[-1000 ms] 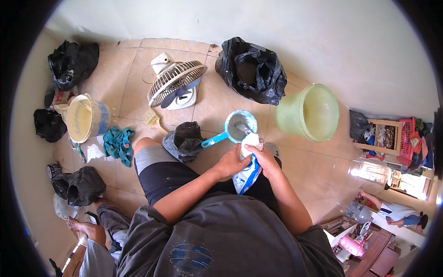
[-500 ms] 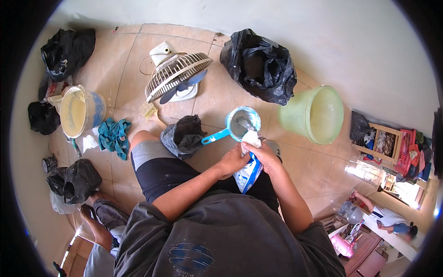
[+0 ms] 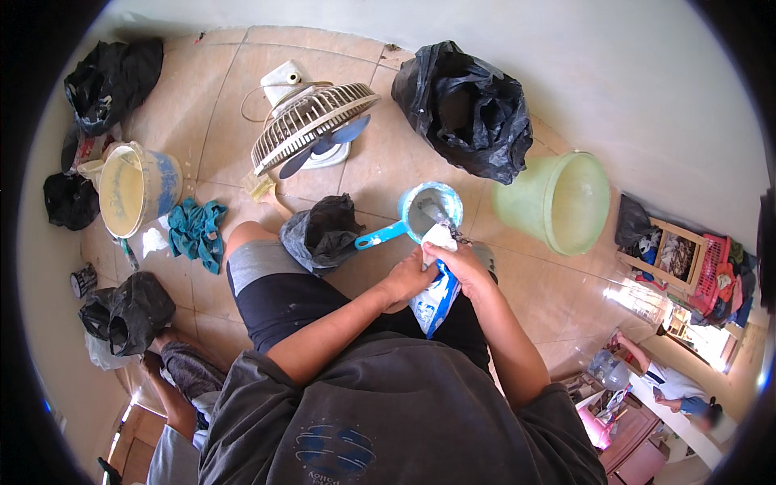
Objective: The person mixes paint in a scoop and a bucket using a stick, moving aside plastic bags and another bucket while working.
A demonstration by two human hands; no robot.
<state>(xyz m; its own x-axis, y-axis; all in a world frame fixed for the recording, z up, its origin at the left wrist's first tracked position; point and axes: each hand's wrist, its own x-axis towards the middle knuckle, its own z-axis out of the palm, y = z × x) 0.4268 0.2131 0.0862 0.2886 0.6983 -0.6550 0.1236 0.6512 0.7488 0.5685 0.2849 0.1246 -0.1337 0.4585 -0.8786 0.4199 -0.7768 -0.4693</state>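
My left hand (image 3: 402, 281) and my right hand (image 3: 459, 265) are both closed on a white-and-blue plastic bag (image 3: 432, 307) held between my thighs. The bag's folded white top points into a turquoise long-handled pot (image 3: 377, 238) just beyond my hands, with greyish material inside the pot. Left of the pot sits a crumpled dark plastic bag (image 3: 319, 234). A paint brush (image 3: 263, 190) with pale bristles lies behind that bag, near my left knee.
A fan (image 3: 315, 121), large black bag (image 3: 461, 109) and green bucket (image 3: 550, 202) stand ahead. A paint bucket (image 3: 139, 186), teal cloth (image 3: 198, 234) and black bags (image 3: 137, 315) lie left. Another person's leg (image 3: 166, 388) is lower left; a person (image 3: 671, 388) is at right, near piled clothes.
The camera view has shifted, so the fan and floor items appear higher and the green bucket farther right. Both hands still grip the bag, with little visible movement.
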